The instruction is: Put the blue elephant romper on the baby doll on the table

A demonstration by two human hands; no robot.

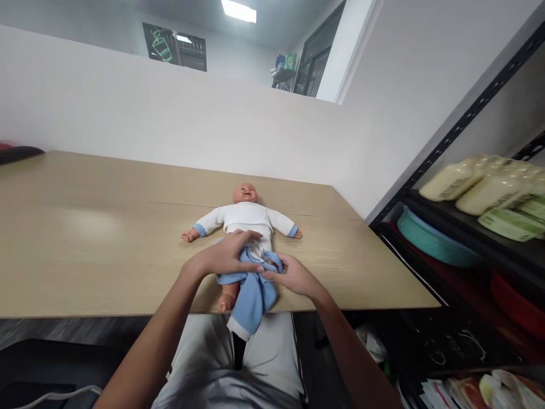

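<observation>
A baby doll (246, 194) lies on its back with its arms spread, in a white long-sleeved top (244, 214) with blue cuffs. Light blue doll pants (252, 298) with a white hem are bunched over its lower body, one leg hanging past the table's front edge. One bare doll foot (227, 298) shows at the left. My left hand (230, 253) curves over the doll's belly, thumb pressed on the pants; its other fingertips are partly hidden. My right hand (294, 275) pinches the pants' gathered blue edge between thumb and fingers, close to the left thumb.
The doll lies near the front edge of a wooden table (119, 244) backed by a white wall (191, 125). At the right, a dark shelf rack holds pale bottles (489, 182), a teal basin (434, 238) and a red basin (517, 304). A black chair (55, 363) stands lower left.
</observation>
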